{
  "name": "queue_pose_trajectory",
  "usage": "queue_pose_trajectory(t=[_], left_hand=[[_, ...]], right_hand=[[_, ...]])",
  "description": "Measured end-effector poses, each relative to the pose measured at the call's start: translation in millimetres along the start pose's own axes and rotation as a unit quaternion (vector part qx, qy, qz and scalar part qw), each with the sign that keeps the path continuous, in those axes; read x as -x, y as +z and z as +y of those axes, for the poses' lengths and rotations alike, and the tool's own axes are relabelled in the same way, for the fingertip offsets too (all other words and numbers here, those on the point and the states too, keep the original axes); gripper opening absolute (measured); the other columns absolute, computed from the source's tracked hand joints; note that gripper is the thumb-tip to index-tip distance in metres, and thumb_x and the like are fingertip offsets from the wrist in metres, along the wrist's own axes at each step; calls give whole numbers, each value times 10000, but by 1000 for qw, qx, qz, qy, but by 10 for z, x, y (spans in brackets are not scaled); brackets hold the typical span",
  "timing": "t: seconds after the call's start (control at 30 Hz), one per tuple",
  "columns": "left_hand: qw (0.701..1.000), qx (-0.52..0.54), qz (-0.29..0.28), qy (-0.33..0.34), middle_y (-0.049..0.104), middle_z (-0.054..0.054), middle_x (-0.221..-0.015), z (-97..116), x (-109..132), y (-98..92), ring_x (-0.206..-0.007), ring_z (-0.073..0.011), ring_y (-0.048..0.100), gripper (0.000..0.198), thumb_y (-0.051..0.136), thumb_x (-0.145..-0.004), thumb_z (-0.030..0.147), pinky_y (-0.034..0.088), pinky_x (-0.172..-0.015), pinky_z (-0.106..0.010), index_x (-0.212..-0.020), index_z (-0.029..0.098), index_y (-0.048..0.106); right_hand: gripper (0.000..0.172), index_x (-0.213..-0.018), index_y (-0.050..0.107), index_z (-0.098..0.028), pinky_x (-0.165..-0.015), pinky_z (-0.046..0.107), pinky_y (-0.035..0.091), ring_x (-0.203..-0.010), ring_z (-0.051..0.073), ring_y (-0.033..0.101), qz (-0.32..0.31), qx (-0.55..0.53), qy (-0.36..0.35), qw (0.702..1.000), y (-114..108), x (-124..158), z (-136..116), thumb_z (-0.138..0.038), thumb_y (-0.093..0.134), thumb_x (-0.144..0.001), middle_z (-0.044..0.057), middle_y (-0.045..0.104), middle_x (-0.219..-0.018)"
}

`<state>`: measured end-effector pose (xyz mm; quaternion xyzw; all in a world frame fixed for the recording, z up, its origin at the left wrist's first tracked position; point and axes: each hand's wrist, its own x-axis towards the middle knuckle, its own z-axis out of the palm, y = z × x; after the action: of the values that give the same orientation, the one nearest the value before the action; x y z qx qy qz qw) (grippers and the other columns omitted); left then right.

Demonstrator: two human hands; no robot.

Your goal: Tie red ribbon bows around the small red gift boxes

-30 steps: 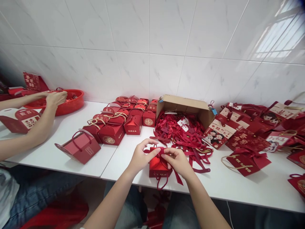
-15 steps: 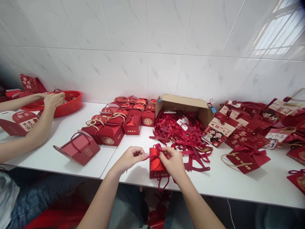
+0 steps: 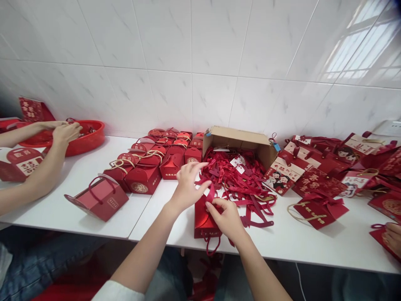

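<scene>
Head view: the cardboard carton (image 3: pixel 241 133), tipped on the table (image 3: pixel 147 217) with a heap of ribbons (image 3: pixel 232 171) spilling from its mouth, serves as the landmark. The small red box (image 3: pixel 203 219) stands in front of the carton, towards its left side, by the near table edge, with a red cord (image 3: pixel 213 249) hanging over that edge. Half a second earlier the left hand (image 3: pixel 189 184) pinched a ribbon end out beside the small red box; it has now risen towards the carton, its grip released and its fingers spread above the box's far end. Whether the left thumb brushes the ribbon (image 3: pixel 211 194) cannot be told. The right hand (image 3: pixel 226 215), in front of the carton, has its grip closed on the ribbon, pinched between thumb and fingers above the box's top. The ribbon, earlier drawn out sideways, now stands up as a short band; judged from this, the fastening is unfinished and depends on the right hand alone. Left of the carton, rows of filled boxes (image 3: pixel 142 179) and a handled box (image 3: pixel 106 200) lie much as before. Well to the carton's right, beyond the gift bags (image 3: pixel 282 173), a co-worker's hand (image 3: pixel 394 237) has newly appeared at a red bag (image 3: pixel 382 242).
</scene>
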<state>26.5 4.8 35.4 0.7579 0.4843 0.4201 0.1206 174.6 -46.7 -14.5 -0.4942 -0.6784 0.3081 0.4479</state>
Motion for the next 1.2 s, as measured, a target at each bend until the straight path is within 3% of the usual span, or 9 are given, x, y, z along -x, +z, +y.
queue_pose_trajectory(t=[0.07, 0.17, 0.23, 0.37, 0.5, 0.6, 0.73, 1.03, 1.2], left_hand=[[993, 42, 73, -82, 599, -59, -959, -103, 131, 85, -964, -218, 529, 215, 547, -803, 349, 373, -909, -367, -947, 197, 594], [976, 158, -38, -144, 607, -28, -769, -207, 351, 141, -776, -178, 559, 225, 528, -814, 391, 434, -784, -307, -780, 177, 591], [963, 214, -85, -137, 619, -28, -756, -228, 464, 166, -763, -178, 565, 199, 596, -770, 370, 445, -768, -297, -745, 173, 603], [955, 267, -40, -121, 633, -46, -811, -218, 582, 220, -829, -186, 583, 144, 625, -755, 309, 447, -823, -302, -731, 170, 595], [955, 262, -61, -124, 629, -35, -843, -195, 642, 241, -844, -170, 586, 106, 569, -796, 284, 455, -816, -285, -783, 178, 568], [963, 236, -61, -115, 634, -41, -873, -189, 681, 252, -866, -176, 589, 103, 594, -775, 275, 457, -826, -288, -823, 185, 575], [975, 187, -30, -111, 653, -47, -823, -217, 706, 282, -833, -187, 594, 78, 595, -774, 264, 460, -805, -306, -764, 186, 601], [983, 156, -18, -99, 675, -33, -776, -209, 675, 285, -814, -198, 615, 49, 602, -751, 192, 448, -812, -341, -728, 197, 645], [974, 205, -35, -93, 678, -32, -790, -257, 665, 344, -815, -188, 619, 63, 589, -764, 177, 449, -825, -342, -724, 189, 636]], right_hand=[[311, -618, 629, -173, -566, 258, 396, -563, 149, 517, -1, -18, 6, 1000, 4, -4, 13, -352, 503, -839, 18, 609, -584], [337, -580, 599, -175, -564, 258, 396, -569, 148, 509, -7, -25, 0, 1000, 2, -6, 19, -356, 497, -844, 16, 587, -577], [348, -551, 572, -179, -560, 260, 396, -570, 148, 511, -8, -22, -2, 1000, 6, 1, 19, -351, 499, -844, 16, 575, -566], [145, -824, 597, -191, -594, 263, 454, -653, 172, 609, 14, -92, 39, 995, 47, 34, 36, -326, 545, -819, 28, 670, -695], [288, -1073, 482, -218, -602, 265, 481, -660, 176, 645, 42, -127, 58, 989, 86, 60, 64, -288, 570, -808, 6, 686, -698], [162, -981, 582, -222, -667, 281, 495, -724, 181, 653, 39, -80, 16, 996, 79, 61, 64, -253, 532, -831, 31, 703, -789], [201, -951, 668, -219, -780, 313, 492, -852, 201, 643, 54, -18, -41, 998, 34, 66, 45, -220, 496, -846, 66, 696, -929], [175, -866, 725, -213, -699, 328, 468, -728, 194, 580, 6, 47, -33, 998, -44, 93, 112, -286, 570, -828, 67, 607, -789], [169, -725, 708, -213, -1008, 432, 306, -1165, 270, 462, -4, -35, 27, 999, -36, 55, 215, -341, 618, -788, 98, 544, -1211]])
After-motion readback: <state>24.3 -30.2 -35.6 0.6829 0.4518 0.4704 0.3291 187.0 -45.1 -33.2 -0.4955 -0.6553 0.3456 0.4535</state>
